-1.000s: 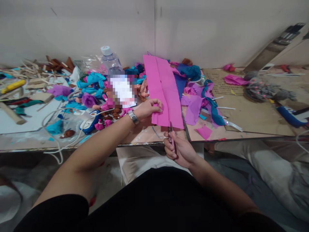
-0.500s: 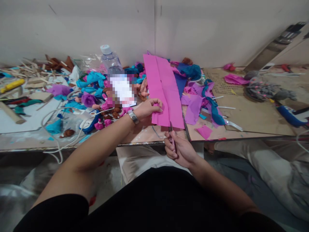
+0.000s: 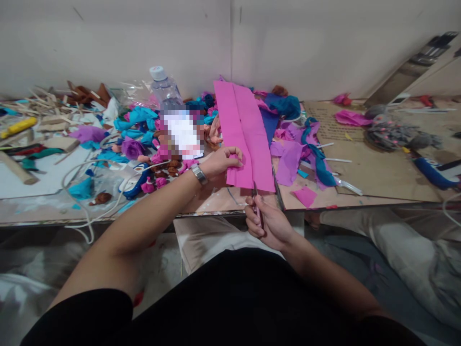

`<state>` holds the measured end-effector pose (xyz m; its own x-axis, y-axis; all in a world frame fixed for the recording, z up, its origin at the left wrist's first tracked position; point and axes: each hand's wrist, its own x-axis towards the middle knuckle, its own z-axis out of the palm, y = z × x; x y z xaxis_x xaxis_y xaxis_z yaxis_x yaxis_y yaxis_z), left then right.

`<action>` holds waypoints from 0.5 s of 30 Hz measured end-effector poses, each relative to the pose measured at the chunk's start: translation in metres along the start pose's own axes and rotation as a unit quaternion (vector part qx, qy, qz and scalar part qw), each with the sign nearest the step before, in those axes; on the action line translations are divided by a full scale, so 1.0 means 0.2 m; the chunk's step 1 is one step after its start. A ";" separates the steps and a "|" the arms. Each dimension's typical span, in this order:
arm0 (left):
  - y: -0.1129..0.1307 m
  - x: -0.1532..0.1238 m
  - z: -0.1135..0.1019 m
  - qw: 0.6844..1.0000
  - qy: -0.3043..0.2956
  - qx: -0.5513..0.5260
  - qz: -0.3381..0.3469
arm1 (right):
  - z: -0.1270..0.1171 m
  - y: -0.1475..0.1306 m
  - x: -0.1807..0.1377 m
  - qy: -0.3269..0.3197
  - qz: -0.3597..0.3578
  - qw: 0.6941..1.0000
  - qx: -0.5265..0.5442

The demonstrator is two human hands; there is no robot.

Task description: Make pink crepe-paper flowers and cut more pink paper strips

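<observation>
A long pink sheet of crepe paper [image 3: 248, 125] stretches from the table's front edge toward the wall, with a lengthwise line down its middle. My left hand [image 3: 228, 161], wearing a metal watch [image 3: 199, 174], pinches the paper's left part near its lower end. Below that end, my right hand [image 3: 268, 218] is closed around a pair of scissors [image 3: 257, 209]. The scissors' blades point away from me and meet the paper's near edge at the middle line. How far the blades are apart is too small to tell.
Crumpled paper pieces and a phone [image 3: 183, 132] lie left of the sheet, a plastic bottle [image 3: 165, 89] behind them. Wood sticks [image 3: 50, 108] are at far left. Purple scraps [image 3: 288, 156] and cardboard [image 3: 382, 178] lie right. A white cable [image 3: 86, 216] hangs over the edge.
</observation>
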<state>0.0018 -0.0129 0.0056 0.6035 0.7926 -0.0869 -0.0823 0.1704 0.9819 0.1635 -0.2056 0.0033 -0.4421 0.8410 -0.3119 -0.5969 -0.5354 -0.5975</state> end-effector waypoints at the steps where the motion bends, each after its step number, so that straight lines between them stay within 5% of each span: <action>1: 0.00 0.00 0.00 1.000 -0.001 0.000 0.000 | 0.00 0.00 0.00 0.000 -0.001 1.000 0.001; 15: 0.00 0.00 0.00 1.000 -0.002 -0.001 -0.006 | 0.00 0.00 0.00 0.002 -0.005 1.000 0.008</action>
<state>0.0012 -0.0122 0.0055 0.6075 0.7884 -0.0971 -0.0771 0.1802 0.9806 0.1627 -0.2058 0.0029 -0.4333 0.8469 -0.3083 -0.6125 -0.5276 -0.5886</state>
